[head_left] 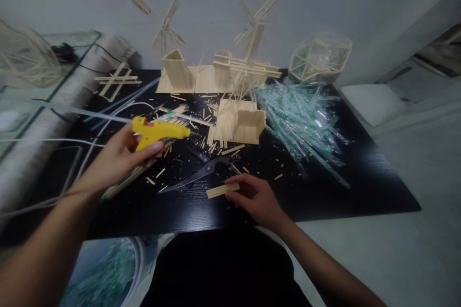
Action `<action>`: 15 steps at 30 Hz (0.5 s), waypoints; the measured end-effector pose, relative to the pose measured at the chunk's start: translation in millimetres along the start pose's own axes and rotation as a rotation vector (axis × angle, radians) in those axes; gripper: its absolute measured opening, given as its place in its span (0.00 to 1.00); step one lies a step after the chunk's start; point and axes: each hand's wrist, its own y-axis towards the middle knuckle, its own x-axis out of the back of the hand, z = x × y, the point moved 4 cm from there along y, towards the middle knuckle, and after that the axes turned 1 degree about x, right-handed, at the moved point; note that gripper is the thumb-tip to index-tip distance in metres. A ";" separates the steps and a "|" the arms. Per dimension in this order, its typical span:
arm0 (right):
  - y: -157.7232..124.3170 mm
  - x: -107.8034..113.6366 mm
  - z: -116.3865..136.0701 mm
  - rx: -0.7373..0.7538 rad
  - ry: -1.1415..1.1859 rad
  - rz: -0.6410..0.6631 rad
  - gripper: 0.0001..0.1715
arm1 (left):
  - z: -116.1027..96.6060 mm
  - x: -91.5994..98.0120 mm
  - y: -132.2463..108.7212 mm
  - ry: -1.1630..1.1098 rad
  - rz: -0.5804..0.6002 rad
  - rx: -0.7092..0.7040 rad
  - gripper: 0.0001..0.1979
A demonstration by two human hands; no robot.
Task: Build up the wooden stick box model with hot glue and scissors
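My left hand (126, 153) grips a yellow hot glue gun (158, 132), its nozzle pointing right over the black table (201, 216). A clear glue stick (101, 115) sticks out of its back end. Between the thumb and fingers of my right hand (254, 196) is a short, flat wooden piece (218, 191), held low above the table's front part. Dark scissors (201, 170) lie spread on the table between my hands. Just behind them stands a small model of pale wooden sticks (248, 124), with an open box shape on its base.
Wrapped sticks in clear and green plastic (306, 120) are heaped at the right. Windmill-like stick models (176, 72) stand along the wall. Offcuts (209, 105) litter the middle. A white cable (90, 153) crosses the left side, and a bucket of wrappers (139, 268) stands below the front edge.
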 end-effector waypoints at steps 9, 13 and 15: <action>-14.8 3.4 13.7 0.284 -0.502 0.014 0.10 | 16.4 -20.4 -63.6 0.189 0.261 0.050 0.17; -18.9 2.3 19.6 0.495 -0.693 0.047 0.09 | 20.0 -36.6 -77.0 0.261 0.345 -0.103 0.13; -18.2 3.2 20.8 0.549 -0.767 0.037 0.09 | 17.8 -42.4 -79.3 0.330 0.366 -0.211 0.13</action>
